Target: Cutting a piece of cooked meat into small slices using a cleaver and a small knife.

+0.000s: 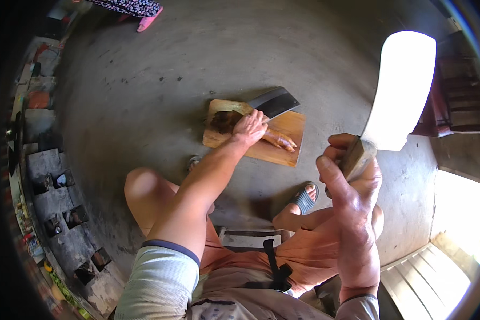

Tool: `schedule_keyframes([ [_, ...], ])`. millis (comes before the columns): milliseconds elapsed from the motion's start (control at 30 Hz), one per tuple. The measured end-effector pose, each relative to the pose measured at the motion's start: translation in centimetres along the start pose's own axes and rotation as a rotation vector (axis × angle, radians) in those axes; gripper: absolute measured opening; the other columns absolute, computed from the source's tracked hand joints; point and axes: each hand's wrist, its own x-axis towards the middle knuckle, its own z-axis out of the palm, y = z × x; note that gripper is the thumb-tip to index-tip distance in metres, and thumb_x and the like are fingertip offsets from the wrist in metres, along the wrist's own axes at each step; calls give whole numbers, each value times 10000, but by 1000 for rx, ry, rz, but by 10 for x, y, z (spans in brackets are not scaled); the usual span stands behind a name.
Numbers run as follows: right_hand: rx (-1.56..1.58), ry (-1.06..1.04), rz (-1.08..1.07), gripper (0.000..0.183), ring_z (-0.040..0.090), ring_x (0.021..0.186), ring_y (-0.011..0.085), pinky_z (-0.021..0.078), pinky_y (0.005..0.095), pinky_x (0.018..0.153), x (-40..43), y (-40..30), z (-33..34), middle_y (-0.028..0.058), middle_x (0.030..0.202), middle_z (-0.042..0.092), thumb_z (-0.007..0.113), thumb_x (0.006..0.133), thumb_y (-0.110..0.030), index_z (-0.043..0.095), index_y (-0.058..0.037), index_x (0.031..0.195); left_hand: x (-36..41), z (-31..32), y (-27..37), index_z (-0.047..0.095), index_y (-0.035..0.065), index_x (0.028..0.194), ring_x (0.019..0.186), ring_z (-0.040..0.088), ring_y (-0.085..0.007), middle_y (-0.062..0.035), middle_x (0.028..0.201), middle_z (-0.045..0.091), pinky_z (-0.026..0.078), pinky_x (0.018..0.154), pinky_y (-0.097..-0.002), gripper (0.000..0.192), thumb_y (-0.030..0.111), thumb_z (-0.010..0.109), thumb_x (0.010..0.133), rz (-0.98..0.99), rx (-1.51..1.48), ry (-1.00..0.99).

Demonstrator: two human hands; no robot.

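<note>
My left hand [249, 127] is closed at the near end of a dark-bladed cleaver [275, 103]; its handle is hidden under my fingers. Beneath that hand lies a browned animal leg, probably a pig's, with its trotter [281, 141] sticking out to the right and a dark, charred-looking part [225, 122] to the left. The leg rests on a wooden cutting board [260, 154] on the floor. Raised at the right, my right hand [354, 172] grips the wooden handle of a second cleaver [402, 90]. Its blade points up and glares white.
Grey concrete floor [144, 104] surrounds the board. My sandaled foot [305, 199] is near its lower right. Another person's pink slipper [149, 19] shows at the top left. A masonry structure with square openings [56, 200] lines the left; dark wooden furniture [464, 96] stands right.
</note>
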Motion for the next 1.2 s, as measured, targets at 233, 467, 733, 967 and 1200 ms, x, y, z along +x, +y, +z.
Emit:
schedule_keyframes([
  [233, 39, -30, 1, 330, 565, 763, 54, 472, 222, 704, 0, 2, 8, 6, 852, 636, 727, 843, 61, 608, 23, 1149, 34, 19, 11, 731, 112, 1089, 1150, 536, -290, -131, 1172, 571, 498, 931, -398, 277, 255, 532, 960, -125, 21, 92],
  [467, -11, -13, -22, 341, 555, 749, 58, 465, 221, 695, 6, 12, 11, 13, 844, 632, 729, 843, 60, 607, 17, 1159, 34, 24, 16, 709, 108, 1131, 1198, 518, -299, -126, 1262, 529, 522, 950, -408, 298, 268, 496, 998, -148, -139, 73],
  [733, -123, 85, -82, 290, 552, 746, 40, 464, 210, 693, 20, 18, 9, -14, 842, 640, 747, 848, 19, 635, -6, 1114, -25, 15, 27, 629, 202, 1316, 1179, 504, -335, -199, 1249, 485, 507, 976, -409, 492, 45, 633, 849, -31, -323, 286],
  [967, -132, 222, -8, 248, 540, 728, 49, 428, 199, 646, 27, 25, -7, -36, 846, 632, 745, 856, -143, 671, -50, 1073, -64, -54, 123, 585, 70, 993, 926, 581, -337, -145, 957, 603, 476, 793, -433, 231, -68, 607, 810, -198, -958, 879],
  [1200, -40, 90, -47, 241, 491, 638, 36, 381, 218, 541, 16, 59, -24, -33, 804, 630, 762, 889, -195, 675, -53, 1063, -109, -132, 169, 530, 14, 928, 963, 544, -416, -225, 994, 542, 438, 848, -497, 175, -42, 604, 779, -103, -1089, 1057],
])
